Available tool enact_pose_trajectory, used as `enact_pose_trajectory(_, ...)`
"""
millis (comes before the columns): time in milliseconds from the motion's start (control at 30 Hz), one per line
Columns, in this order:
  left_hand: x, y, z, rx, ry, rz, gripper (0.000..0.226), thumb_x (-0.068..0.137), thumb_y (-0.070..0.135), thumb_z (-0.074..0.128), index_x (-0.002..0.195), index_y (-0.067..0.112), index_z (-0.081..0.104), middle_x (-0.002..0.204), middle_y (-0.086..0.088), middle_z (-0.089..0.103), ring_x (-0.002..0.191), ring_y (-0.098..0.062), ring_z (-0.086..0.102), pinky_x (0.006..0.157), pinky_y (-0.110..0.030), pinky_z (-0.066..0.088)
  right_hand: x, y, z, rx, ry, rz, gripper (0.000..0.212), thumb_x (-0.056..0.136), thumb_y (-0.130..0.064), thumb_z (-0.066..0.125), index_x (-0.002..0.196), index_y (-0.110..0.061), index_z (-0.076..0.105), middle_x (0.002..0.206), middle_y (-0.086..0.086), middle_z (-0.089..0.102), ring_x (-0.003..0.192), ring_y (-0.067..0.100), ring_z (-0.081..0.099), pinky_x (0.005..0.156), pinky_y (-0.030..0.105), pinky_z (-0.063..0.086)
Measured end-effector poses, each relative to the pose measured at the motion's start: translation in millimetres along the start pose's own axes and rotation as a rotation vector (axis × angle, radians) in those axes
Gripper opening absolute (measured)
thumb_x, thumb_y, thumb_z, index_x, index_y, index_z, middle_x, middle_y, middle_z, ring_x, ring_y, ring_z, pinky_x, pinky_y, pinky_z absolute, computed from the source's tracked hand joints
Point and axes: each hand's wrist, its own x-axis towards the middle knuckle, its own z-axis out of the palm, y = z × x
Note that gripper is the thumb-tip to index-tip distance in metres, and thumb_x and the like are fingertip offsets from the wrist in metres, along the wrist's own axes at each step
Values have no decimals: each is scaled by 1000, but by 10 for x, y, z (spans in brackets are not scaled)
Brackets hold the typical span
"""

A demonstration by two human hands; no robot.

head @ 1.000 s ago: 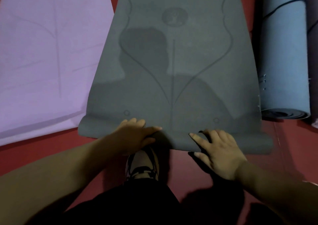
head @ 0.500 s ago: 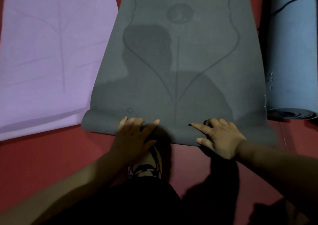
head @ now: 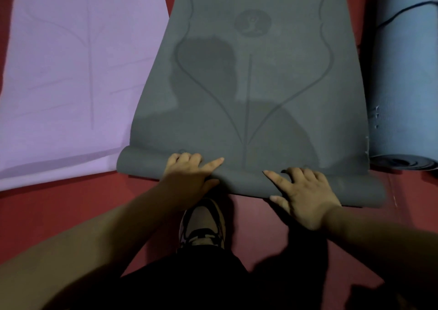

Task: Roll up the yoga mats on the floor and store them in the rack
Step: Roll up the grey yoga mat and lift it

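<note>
Head cam, looking down at my own hands. Compared with a second ago the roll point(head: 142, 165) is creeping toward 12 o'clock: the little circle printed on the grey mat point(head: 260, 96) was sitting clear of the roll then, and now it's disappearing right under my left fingertips. So rolling is going fine, but it's early days. Most of the mat is still lying flat ahead of me, and the rack isn't in view at all.

My left hand point(head: 189, 177) is wrapping the roll with three fingers curled over its far side, the thumb tucked on the near side and the index finger sticking out toward 2 o'clock. My right hand point(head: 303, 191) is doing much the same, a bit more spread out, with fingertips hooking over the top and the thumb at the near edge.

Edges: the roll is running crooked, with the left end further ahead than the right, so I'm guessing it'll cone out unless I'm evening it up. The left end is touching the corner of the purple mat point(head: 78, 72) at 10 o'clock. The right end is passing just beside the rolled blue mat point(head: 407, 84) at 2 o'clock. Straight ahead the lane is looking open. Bare red floor point(head: 59, 215) is around me, and my shoe point(head: 203, 222) is at 6 o'clock, right behind the roll.
</note>
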Motion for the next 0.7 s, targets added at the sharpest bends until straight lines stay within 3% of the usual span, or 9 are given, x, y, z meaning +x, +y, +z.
enact_pose_trajectory(100,-114,68,-3,22,-11,-53,64,90,68,51,150,46,44,123,-8,56,114,-34,52,109,-66,28,83,82,-94,23,-46,-19,73,88,-78,2,155,-52,-9,144,-1,43,124,25,46,105,43,34)
enact_pose_trajectory(200,-237,82,28,39,-86,-60,74,87,72,52,154,48,33,138,-9,52,131,-34,46,117,-66,17,105,107,-106,7,-49,-31,74,87,-79,0,155,-52,-11,144,-2,42,125,24,45,103,43,35)
enact_pose_trajectory(300,-173,38,18,36,-99,-42,83,79,72,64,153,47,37,135,-11,55,125,-35,50,114,-66,24,78,73,-36,-7,-17,-23,74,89,-77,2,157,-51,-6,147,1,43,125,27,45,105,44,34)
enact_pose_trajectory(500,63,-52,-56,19,-68,2,80,72,71,72,144,42,53,119,-12,62,104,-34,58,101,-61,41,-58,7,-31,-19,156,71,70,95,-69,29,158,-39,31,137,17,52,116,38,51,100,55,38)
enact_pose_trajectory(600,113,-96,-63,15,-126,5,78,79,73,64,148,46,44,121,-9,59,107,-32,56,103,-59,39,-97,16,46,-34,162,80,71,93,-70,30,157,-38,33,134,17,53,116,39,51,104,56,37)
enact_pose_trajectory(700,163,-92,-112,26,-234,-26,77,86,77,49,155,52,26,133,-5,52,120,-28,49,111,-57,29,3,37,23,-42,108,110,72,92,-72,30,156,-40,33,131,14,56,111,36,52,98,54,38)
